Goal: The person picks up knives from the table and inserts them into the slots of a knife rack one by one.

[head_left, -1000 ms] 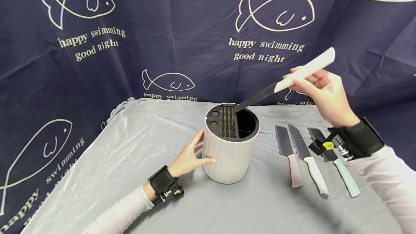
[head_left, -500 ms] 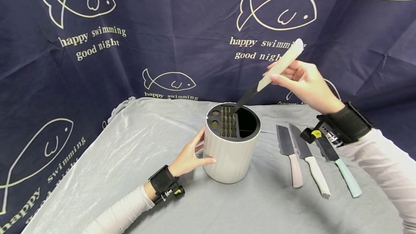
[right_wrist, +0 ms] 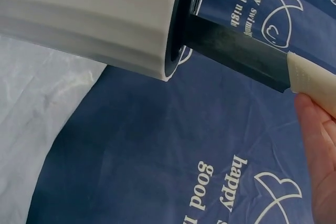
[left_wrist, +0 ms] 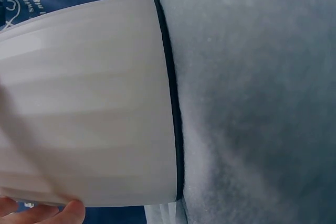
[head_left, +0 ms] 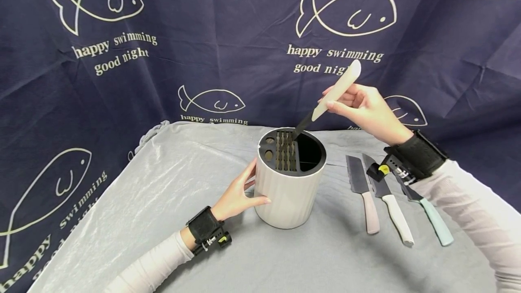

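A white ribbed knife block stands upright on the grey cloth, its black top showing wavy slots, two round holes and a wide opening. My left hand holds its left side, thumb on the front; in the left wrist view, fingertips lie against the wall. Above the block, my right hand pinches the white handle of a kitchen knife between thumb and fingers. The dark blade slants down to the top, its lower end in by the slots near the divider; the tip is hidden.
To the right of the block lie three knives side by side: one pink-handled, one white-handled and one mint-handled. The right wrist strap overlaps some of their blades. A navy fish-print curtain hangs behind the table.
My right hand has moved left with the knife, which now stands steeper, and less of its blade shows above the block. My left hand and the block have stayed in place.
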Demonstrator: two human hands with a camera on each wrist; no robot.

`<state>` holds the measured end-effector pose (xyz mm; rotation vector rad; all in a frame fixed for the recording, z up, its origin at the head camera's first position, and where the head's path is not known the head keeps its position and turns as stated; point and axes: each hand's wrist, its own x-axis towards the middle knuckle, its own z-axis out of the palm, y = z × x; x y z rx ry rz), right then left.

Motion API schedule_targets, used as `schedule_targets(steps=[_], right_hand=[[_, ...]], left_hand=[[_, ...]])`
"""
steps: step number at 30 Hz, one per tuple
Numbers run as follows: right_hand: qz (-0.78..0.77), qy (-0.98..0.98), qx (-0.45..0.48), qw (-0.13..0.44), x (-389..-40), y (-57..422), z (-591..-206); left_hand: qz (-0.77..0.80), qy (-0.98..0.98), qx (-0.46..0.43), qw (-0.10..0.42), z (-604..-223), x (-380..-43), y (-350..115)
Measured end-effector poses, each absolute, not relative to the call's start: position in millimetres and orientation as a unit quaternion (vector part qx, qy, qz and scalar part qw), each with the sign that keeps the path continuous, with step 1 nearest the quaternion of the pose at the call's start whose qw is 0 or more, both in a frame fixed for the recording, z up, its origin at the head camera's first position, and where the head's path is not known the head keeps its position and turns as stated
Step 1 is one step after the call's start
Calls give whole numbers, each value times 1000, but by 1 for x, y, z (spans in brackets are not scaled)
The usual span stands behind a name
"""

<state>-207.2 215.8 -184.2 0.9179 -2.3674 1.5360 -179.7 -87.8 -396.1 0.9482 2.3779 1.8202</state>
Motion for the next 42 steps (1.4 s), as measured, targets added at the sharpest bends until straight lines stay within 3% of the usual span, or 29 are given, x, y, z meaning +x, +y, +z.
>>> schedule_targets(steps=[10, 15, 20, 33, 42], right_hand=[[486, -811, 325, 34, -220, 192, -223], [483, -813, 323, 36, -222, 186, -237], [505, -807, 305, 21, -224, 185, -238], [586, -775, 220, -84, -234, 182, -236], [595, -771, 207, -98, -233, 181, -233]], left_hand=[[582, 755, 301, -3, -395, -179, -88], [580, 756, 303, 3, -394, -179, -87], [582, 753, 307, 0, -394, -179, -88], [584, 749, 314, -2, -395, -179, -88], [579, 754, 310, -3, -396, -180, -88]])
